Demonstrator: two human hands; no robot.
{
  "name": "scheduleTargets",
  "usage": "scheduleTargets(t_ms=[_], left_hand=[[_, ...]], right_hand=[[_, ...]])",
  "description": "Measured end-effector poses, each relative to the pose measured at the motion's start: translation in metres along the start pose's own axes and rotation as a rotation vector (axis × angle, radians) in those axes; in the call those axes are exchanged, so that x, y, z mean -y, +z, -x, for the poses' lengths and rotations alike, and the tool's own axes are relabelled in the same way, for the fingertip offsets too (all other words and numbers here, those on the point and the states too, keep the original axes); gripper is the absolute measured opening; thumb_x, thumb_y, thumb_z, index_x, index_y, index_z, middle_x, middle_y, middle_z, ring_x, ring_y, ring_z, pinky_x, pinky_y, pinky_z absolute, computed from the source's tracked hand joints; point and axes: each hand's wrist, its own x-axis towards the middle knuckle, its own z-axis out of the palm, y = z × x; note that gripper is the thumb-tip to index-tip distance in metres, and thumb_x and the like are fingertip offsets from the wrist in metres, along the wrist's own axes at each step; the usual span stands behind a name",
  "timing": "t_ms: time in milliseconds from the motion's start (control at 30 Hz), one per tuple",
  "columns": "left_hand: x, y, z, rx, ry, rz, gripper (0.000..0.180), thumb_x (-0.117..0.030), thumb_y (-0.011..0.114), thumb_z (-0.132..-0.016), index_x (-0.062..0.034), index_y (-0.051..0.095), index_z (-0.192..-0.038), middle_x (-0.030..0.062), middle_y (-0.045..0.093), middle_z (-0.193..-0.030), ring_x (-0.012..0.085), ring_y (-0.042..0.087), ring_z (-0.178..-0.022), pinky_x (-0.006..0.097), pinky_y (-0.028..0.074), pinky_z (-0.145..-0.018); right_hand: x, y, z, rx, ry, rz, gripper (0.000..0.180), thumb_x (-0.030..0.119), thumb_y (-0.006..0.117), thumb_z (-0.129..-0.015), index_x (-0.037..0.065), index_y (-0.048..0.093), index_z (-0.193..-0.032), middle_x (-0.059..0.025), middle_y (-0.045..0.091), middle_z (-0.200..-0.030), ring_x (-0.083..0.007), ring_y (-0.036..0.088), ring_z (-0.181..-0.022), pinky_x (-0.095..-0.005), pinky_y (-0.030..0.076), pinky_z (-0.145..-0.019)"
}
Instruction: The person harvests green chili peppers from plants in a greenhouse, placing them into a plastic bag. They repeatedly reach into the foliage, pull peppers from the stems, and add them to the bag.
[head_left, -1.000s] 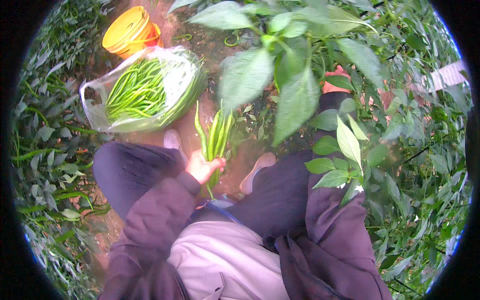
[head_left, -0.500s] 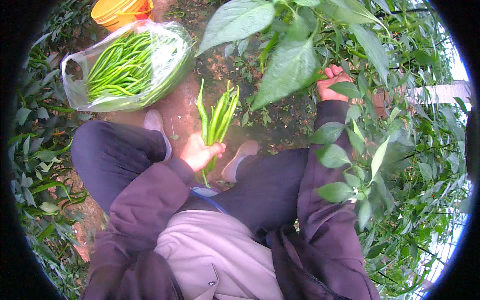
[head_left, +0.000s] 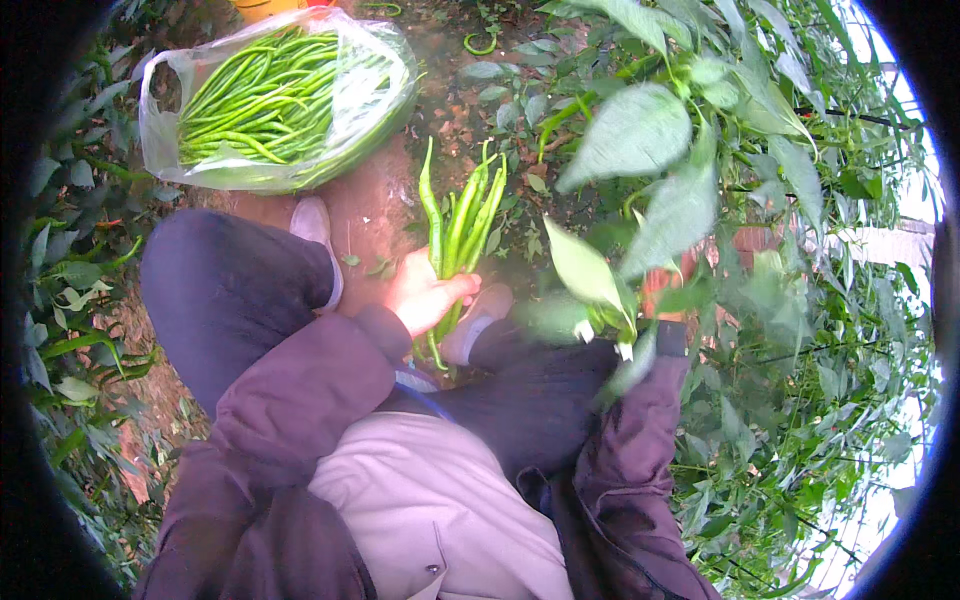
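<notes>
Several long green chili peppers (head_left: 465, 222) stand upright in my left hand (head_left: 418, 294), whose fingers and thumb are closed round their lower ends. My right hand (head_left: 657, 292) is among the leaves of the pepper plant on the right, at the end of a dark sleeve. Leaves (head_left: 668, 215) and motion blur hide most of its fingers, so whatever it may hold cannot be made out. Near its wrist hangs a leafy shoot (head_left: 585, 265) with small white flowers. Beyond my left knee lies a clear plastic bag (head_left: 372, 95) full of green chili peppers (head_left: 262, 95).
A yellow bucket (head_left: 268, 8) is cut off by the top edge, behind the bag. Dense pepper plants (head_left: 820, 400) line the right side, with more plants (head_left: 80, 300) on the left. Brown soil (head_left: 378, 195) shows between them, near my shoes (head_left: 312, 222).
My right hand has come down closer to my body, and the leaves around it have swung and blurred. My left hand still holds the peppers. The bag and bucket appear higher in the view.
</notes>
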Motion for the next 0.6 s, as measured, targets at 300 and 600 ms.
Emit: scheduleTargets(t_ms=[300, 600], left_hand=[[0.0, 0.0, 0.01, 0.019, 0.033, 0.027, 0.013, 0.002, 0.07, -0.087, 0.0023, 0.066, -0.099, 0.0061, 0.069, -0.086, 0.0144, 0.067, -0.074, 0.031, 0.056, -0.069], [-0.014, -0.021, 0.023, -0.149, -0.024, 0.194, 0.01, -0.001, 0.071, -0.086, 0.0026, 0.068, -0.095, 0.0066, 0.07, -0.081, 0.0144, 0.068, -0.073, 0.031, 0.056, -0.068]], right_hand=[[-0.012, 0.028, -0.091, -0.015, -0.645, 0.308, 0.036, 0.001, 0.052, -0.089, 0.005, 0.067, -0.121, -0.0196, 0.072, -0.108, -0.0345, 0.068, -0.104, -0.0431, 0.054, -0.089], [0.092, 0.039, 0.036, 0.262, -0.929, 0.401, 0.038, 0.005, 0.057, -0.092, 0.014, 0.067, -0.128, -0.0171, 0.071, -0.118, -0.0378, 0.07, -0.101, -0.0463, 0.058, -0.085]])
